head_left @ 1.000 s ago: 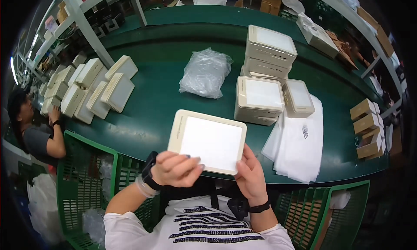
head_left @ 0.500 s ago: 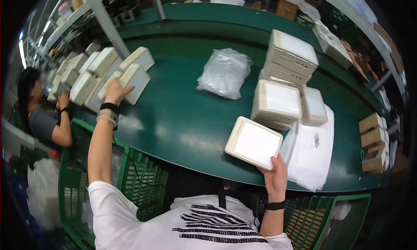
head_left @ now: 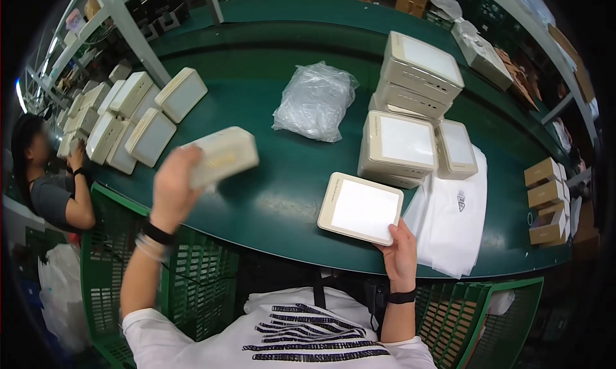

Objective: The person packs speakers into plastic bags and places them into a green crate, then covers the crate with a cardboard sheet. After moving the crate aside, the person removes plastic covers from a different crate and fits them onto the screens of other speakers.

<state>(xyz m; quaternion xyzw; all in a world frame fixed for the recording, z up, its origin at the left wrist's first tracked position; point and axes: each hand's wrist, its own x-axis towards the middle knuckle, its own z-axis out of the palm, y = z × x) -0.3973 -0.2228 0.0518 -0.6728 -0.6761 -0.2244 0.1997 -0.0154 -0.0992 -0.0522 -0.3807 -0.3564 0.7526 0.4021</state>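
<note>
In my left hand (head_left: 176,183) is a beige box-shaped case (head_left: 230,154), slightly blurred, lifted above the green table with its fingers closed round one end. My right hand (head_left: 399,250) grips the lower right corner of another beige case (head_left: 363,208), whose white panel faces up near the table's front edge. Behind that one, several like cases (head_left: 399,141) stand in stacks, with small dark slots on some sides. A white bag (head_left: 452,231) lies flat beside them. On the left leans a row of similar cases (head_left: 151,137).
A clear plastic bundle (head_left: 316,102) rests mid-table (head_left: 269,205). Green crates (head_left: 125,292) stand below the front edge, left and right. Small tan boxes (head_left: 545,196) sit at the far right. A co-worker (head_left: 54,183) handles cases at the left. A metal post (head_left: 138,42) rises behind.
My left hand has taken a case from the left row and carried it right, over the table. My right hand still holds its case in nearly the same place.
</note>
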